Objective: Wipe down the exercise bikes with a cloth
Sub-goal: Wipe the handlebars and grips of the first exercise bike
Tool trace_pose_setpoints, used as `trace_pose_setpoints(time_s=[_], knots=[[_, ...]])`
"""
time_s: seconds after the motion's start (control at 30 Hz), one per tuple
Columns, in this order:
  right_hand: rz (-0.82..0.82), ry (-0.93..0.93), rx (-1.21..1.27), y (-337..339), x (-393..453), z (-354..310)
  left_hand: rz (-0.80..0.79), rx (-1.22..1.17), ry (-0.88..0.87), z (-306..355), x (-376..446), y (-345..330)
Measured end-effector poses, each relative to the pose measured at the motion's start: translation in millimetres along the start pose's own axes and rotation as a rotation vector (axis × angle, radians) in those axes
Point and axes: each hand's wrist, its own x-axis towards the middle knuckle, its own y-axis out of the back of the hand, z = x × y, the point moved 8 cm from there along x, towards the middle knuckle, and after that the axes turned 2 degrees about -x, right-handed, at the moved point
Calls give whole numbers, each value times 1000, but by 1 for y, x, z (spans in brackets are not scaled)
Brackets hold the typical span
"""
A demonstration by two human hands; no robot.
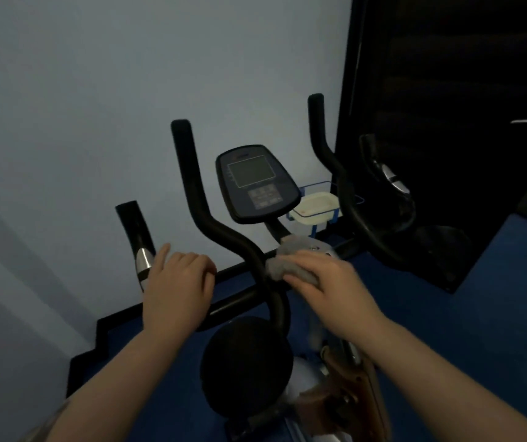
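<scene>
Grey cloth on the bike's handlebar, dim room.

The cloth (291, 264) sits bunched at the middle of the exercise bike (249, 272), right where the handlebar meets the stem, just at 5 o'clock below the console (256, 183). The right hand (332, 282) presses down on it with fingers curled over the fabric, grasping it. The left hand (176, 282) is at 9 o'clock from the cloth, fingers curled over the black crossbar near the chrome grip sensor (142, 261) (index finger sticking out a bit). The round black seat (243, 365) is at 6 o'clock. Behind the console, at 3 o'clock, a cream tray (314, 207) sits in a blue wire rack (314, 229). Pale wall (96, 90) behind, blue floor (447, 314) underneath, dark panel (447, 90) at 2 o'clock.
</scene>
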Motion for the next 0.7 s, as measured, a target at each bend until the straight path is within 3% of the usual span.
trace_pose_setpoints(time_s=[0.13,0.27,0.4,0.5,0.6,0.7], knots=[[336,-107,-88,56,2,23,-213,-41,50,0,4,-16],[168,-222,-245,15,-12,47,-222,64,123,-7,4,-19],[272,-185,-304,-1,-25,50,-155,19,149,-9,3,-16],[193,-172,-388,4,16,52,-139,-15,130,-6,2,-13],[20,-159,-456,-2,45,53,-92,-88,110,-3,0,-7],[73,-34,-424,2,26,40,-67,-277,109,-6,1,-2]])
